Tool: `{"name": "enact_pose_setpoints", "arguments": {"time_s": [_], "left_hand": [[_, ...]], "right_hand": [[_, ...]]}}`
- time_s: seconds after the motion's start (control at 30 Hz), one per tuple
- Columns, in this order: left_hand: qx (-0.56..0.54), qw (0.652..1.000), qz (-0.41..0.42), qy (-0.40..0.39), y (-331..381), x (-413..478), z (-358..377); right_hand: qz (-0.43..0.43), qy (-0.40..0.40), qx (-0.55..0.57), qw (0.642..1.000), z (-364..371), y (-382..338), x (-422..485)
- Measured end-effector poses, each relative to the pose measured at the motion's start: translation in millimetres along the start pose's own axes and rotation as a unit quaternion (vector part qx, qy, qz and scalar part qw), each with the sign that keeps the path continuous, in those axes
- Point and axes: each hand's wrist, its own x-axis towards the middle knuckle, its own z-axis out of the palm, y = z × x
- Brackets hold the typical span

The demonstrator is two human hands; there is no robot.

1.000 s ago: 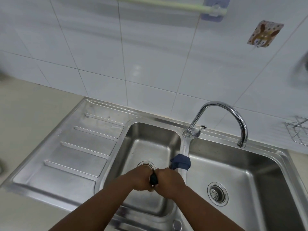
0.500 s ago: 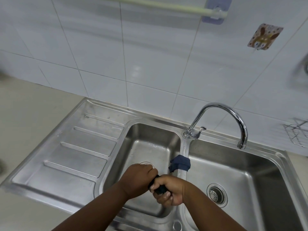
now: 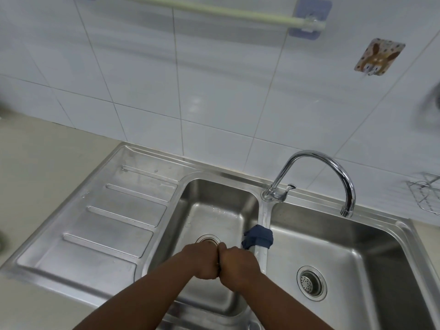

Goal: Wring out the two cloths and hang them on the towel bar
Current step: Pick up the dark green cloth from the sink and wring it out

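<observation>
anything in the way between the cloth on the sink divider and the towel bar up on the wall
Nothing visible. The dark blue cloth sits on the divider, and only bare tile lies between it and the empty towel bar; the faucet stands off right.

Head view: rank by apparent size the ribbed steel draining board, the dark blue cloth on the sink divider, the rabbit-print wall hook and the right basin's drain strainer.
1. Ribbed steel draining board, by far.
2. Rabbit-print wall hook.
3. Dark blue cloth and drain strainer: too alike to rank, and wide-angle distortion makes it unsure.
</observation>
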Motion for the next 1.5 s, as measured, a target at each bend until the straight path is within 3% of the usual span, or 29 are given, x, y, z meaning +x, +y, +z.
{"name": "enact_pose_setpoints", "arguments": {"time_s": [0.1, 0.3, 0.47, 0.7, 0.8, 0.9, 1.03, 1.2, 1.3, 1.43, 1.5], "left_hand": [[-0.174, 0.98, -0.03, -0.091, 4, 1, -1], [-0.388, 0.9, -0.093, -0.177, 4, -1, 16], [-0.439, 0.861, -0.085, -0.244, -3, -7, 13], [-0.447, 0.853, -0.071, -0.258, -9, -7, 20], [-0.47, 0.856, -0.059, -0.206, -9, -6, 18], [-0.471, 0.874, -0.042, -0.113, -16, -11, 6], [-0.58, 0.813, -0.044, -0.005, -35, -11, -15], [-0.534, 0.818, -0.002, 0.211, -52, -12, -31], [-0.534, 0.786, 0.005, 0.311, -43, -17, -37], [-0.485, 0.776, 0.016, 0.402, -40, -29, -35], [-0.44, 0.786, 0.003, 0.434, -52, -39, -31]], "right_hand": [[-0.067, 0.073, -0.086, 0.991, 0, 4, -2], [-0.121, 0.077, -0.179, 0.973, 13, 19, -3], [-0.147, 0.116, -0.196, 0.962, 10, 16, -4], [-0.156, 0.105, -0.193, 0.963, 21, 12, -4], [-0.126, 0.082, -0.132, 0.98, 15, 15, -1], [-0.11, 0.084, 0.011, 0.99, -1, 26, 4], [-0.093, 0.078, 0.16, 0.98, -25, 38, 16], [-0.046, 0.11, 0.353, 0.928, -43, 32, 19], [0.003, 0.156, 0.397, 0.905, -49, 28, 19], [0.076, 0.214, 0.392, 0.891, -58, 41, 21], [0.16, 0.236, 0.475, 0.833, -62, 57, 19]]}}
